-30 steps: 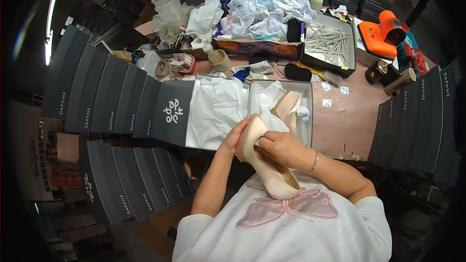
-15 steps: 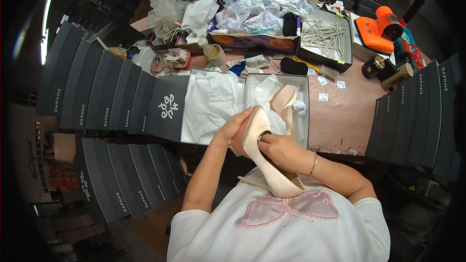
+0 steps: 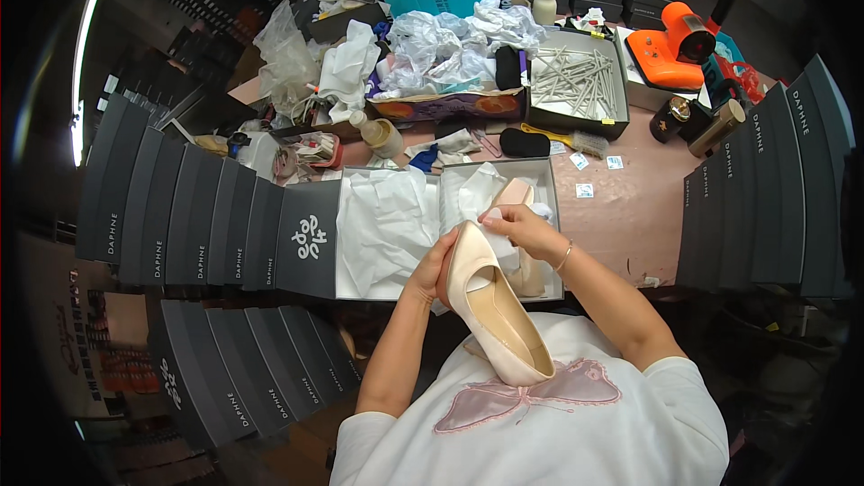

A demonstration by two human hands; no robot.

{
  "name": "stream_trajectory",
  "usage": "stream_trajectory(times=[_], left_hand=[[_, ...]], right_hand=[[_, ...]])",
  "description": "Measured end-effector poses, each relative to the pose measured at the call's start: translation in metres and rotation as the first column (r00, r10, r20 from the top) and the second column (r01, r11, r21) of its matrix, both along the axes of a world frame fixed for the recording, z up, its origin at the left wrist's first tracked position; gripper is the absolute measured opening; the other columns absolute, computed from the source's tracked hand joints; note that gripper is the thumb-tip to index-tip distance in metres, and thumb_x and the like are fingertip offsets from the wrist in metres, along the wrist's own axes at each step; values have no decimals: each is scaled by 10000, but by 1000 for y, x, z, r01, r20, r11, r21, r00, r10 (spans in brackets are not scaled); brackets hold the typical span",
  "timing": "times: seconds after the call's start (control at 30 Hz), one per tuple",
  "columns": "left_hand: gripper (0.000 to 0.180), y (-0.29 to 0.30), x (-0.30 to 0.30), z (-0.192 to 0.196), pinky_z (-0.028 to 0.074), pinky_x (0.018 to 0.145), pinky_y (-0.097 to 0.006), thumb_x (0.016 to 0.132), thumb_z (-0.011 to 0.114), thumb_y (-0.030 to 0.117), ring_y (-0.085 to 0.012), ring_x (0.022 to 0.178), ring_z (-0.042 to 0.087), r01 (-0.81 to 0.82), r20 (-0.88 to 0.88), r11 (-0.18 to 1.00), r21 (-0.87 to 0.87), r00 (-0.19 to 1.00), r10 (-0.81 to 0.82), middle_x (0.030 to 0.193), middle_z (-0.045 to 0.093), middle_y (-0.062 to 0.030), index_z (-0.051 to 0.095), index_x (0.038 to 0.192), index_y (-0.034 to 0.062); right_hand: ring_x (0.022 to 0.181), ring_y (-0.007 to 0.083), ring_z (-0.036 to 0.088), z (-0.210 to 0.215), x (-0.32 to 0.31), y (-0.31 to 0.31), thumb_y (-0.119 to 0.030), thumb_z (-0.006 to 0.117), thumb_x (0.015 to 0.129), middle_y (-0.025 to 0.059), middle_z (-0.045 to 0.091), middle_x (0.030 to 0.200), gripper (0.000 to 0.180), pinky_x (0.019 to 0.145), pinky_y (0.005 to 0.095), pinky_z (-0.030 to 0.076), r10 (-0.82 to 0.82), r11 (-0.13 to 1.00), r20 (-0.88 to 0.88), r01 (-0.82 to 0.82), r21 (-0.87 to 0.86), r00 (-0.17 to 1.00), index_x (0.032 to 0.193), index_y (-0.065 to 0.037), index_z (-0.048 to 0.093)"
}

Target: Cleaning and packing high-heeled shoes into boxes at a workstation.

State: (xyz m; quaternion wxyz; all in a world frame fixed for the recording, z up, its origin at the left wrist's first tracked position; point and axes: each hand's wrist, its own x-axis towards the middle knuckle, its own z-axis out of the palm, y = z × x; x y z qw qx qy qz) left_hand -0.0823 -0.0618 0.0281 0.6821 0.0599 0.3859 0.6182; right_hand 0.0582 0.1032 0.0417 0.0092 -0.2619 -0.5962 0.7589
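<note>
My left hand (image 3: 436, 267) is wrapped round the toe of a cream high-heeled shoe (image 3: 506, 328). The shoe's opening faces up, and its heel end rests near my shirt front. Beside the toe, my right hand (image 3: 525, 232) pinches a small white piece that looks like tissue paper; the fingers partly hide it. The matching high-heeled shoe (image 3: 533, 277) lies in the open shoe box (image 3: 556, 252), partly covered by my right hand and white tissue paper (image 3: 475, 191). More crumpled tissue fills the left half of the box.
Dark shoe boxes (image 3: 189, 216) stand in rows at left, with more boxes (image 3: 778, 171) at right. Behind lie a brush (image 3: 589, 144), a tray of white sticks (image 3: 576, 81), a bottle (image 3: 380, 137), a carton of crumpled plastic (image 3: 441, 108) and an orange device (image 3: 670, 54).
My right hand has come out of the shoe's opening and moved up beside the toe, now pinching a white piece. The left hand still holds the shoe, whose opening has turned upward. The view has shifted.
</note>
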Motion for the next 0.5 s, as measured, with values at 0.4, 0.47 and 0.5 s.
stream_trajectory(times=[0.4,0.47,0.5], left_hand=[[435,4,6,-3,523,888,-360,978,428,401,-222,1044,605,101,51,995,17,994,-101,1156,590,-132,503,1235,57],[470,-2,5,-6,496,945,-375,966,432,416,-238,1126,565,88,18,996,19,996,-88,1243,542,-145,454,1290,75],[481,-3,9,-7,492,953,-377,968,425,421,-240,1133,561,58,29,998,-7,998,-58,1258,532,-151,441,1303,75]], right_hand=[[912,257,558,53,17,-58,-124,552,769,93,542,944,199,729,366,471,344,198,-109,42,979,933,964,-87,562],[1047,267,521,55,3,-66,-122,540,780,127,529,1100,292,817,378,443,236,41,-168,163,986,957,1070,-99,557],[1114,272,502,55,0,-67,-121,534,785,145,522,1179,339,860,384,429,192,-44,-204,216,975,960,1123,-105,554]])
